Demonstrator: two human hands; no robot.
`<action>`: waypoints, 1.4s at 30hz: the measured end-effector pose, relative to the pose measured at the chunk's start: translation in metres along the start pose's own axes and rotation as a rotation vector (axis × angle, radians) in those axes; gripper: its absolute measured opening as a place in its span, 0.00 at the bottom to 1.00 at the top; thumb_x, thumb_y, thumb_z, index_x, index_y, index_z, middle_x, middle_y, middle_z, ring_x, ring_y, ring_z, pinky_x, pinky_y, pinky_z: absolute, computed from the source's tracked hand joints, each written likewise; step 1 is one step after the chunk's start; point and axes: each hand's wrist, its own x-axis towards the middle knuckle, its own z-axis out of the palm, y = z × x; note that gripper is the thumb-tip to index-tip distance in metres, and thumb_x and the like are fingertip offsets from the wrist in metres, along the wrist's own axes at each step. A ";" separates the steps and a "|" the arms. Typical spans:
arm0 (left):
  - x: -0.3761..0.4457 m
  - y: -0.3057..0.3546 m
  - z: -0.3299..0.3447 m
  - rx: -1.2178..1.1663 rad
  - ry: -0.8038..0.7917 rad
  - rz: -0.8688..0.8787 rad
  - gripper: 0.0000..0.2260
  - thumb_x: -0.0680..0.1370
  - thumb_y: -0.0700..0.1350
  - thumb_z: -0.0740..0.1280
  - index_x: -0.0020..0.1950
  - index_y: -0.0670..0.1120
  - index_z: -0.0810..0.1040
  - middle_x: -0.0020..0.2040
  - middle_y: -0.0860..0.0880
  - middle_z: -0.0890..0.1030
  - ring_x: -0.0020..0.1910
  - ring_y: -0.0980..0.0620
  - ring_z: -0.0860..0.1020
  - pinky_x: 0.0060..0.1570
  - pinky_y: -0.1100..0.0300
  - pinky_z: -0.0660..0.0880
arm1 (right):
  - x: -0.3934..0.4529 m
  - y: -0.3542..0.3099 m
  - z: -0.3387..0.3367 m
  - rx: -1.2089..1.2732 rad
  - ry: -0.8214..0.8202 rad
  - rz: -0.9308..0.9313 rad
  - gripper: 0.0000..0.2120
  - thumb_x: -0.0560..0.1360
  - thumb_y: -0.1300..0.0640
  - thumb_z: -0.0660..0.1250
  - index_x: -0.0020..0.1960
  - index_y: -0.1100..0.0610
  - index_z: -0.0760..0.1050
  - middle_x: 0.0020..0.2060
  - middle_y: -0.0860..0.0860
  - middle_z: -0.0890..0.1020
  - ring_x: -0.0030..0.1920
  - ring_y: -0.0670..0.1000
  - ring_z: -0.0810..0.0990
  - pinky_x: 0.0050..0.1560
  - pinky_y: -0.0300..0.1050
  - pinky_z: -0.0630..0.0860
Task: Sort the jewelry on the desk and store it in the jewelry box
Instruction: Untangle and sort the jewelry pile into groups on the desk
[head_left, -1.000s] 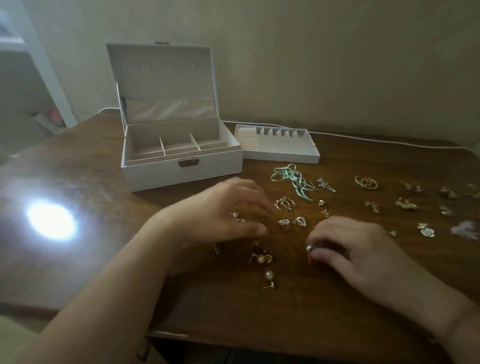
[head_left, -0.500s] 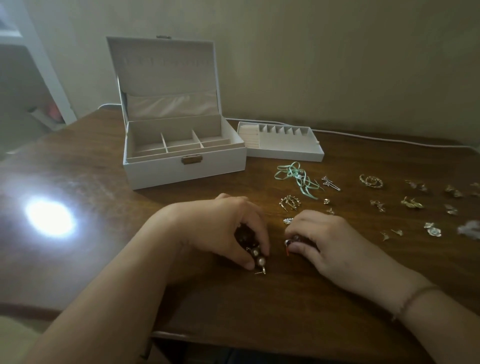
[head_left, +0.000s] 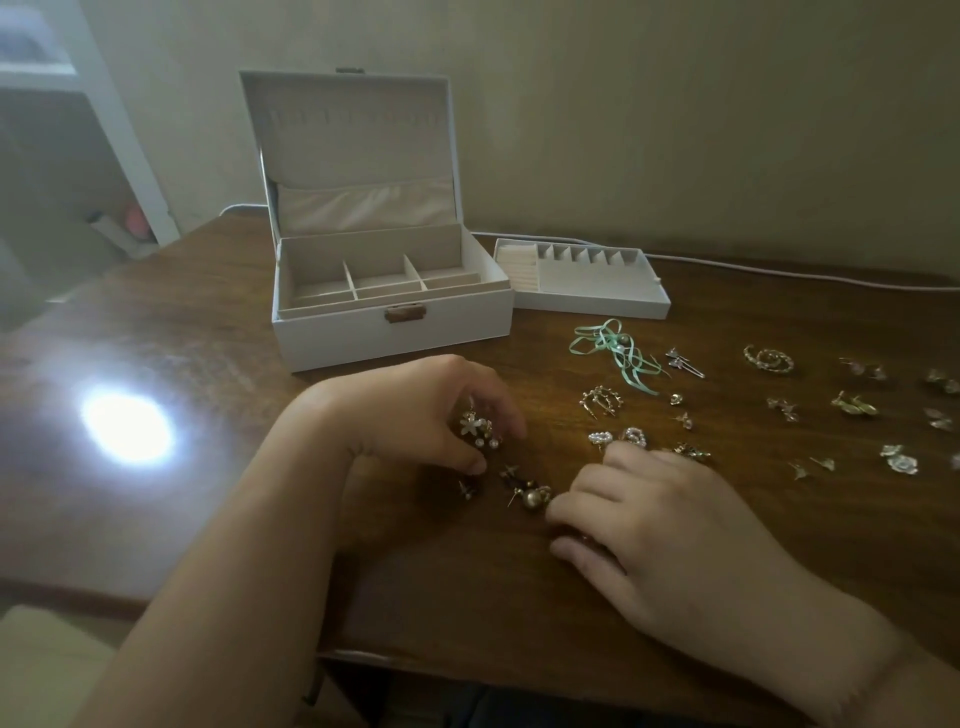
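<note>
A small cluster of earrings (head_left: 478, 428) is being held in the left grip (head_left: 415, 415), fingers curled round it just above the table (head_left: 208, 519); this is judged to be a way of gathering like pieces before storing. The right grip (head_left: 654, 525) is lying knuckles-up with fingers curled; a fingertip (head_left: 558, 512) is touching a pearl stud (head_left: 530, 499). Whether anything is being pinched under it cannot be told. The stud's post is pointing away from the right grip toward the left arm, its long axis lying roughly flat. Beyond the left grip, the jewelry box (head_left: 389, 332) is standing open, compartments seemingly unfilled. Past the right grip, loose pieces (head_left: 769, 358) are lying spread out, probably for sorting.
</note>
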 end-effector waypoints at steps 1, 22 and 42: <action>0.000 -0.003 -0.001 -0.008 0.018 -0.007 0.17 0.74 0.45 0.74 0.58 0.61 0.79 0.56 0.64 0.77 0.58 0.63 0.73 0.60 0.60 0.73 | -0.003 0.001 0.004 0.025 -0.009 -0.003 0.13 0.75 0.46 0.56 0.48 0.46 0.79 0.40 0.42 0.78 0.40 0.45 0.76 0.35 0.42 0.77; 0.004 -0.017 -0.001 0.018 0.097 -0.031 0.15 0.75 0.42 0.73 0.53 0.62 0.79 0.50 0.62 0.77 0.48 0.61 0.76 0.47 0.66 0.75 | -0.012 -0.018 0.022 0.237 0.118 0.118 0.10 0.71 0.58 0.73 0.49 0.49 0.76 0.44 0.44 0.76 0.44 0.45 0.78 0.39 0.43 0.80; -0.001 -0.023 -0.006 -0.006 0.105 -0.084 0.16 0.75 0.39 0.73 0.56 0.58 0.80 0.48 0.61 0.79 0.41 0.70 0.75 0.39 0.73 0.71 | -0.022 0.034 -0.001 -0.002 0.324 0.248 0.10 0.80 0.50 0.62 0.51 0.52 0.81 0.44 0.46 0.80 0.43 0.48 0.79 0.37 0.45 0.79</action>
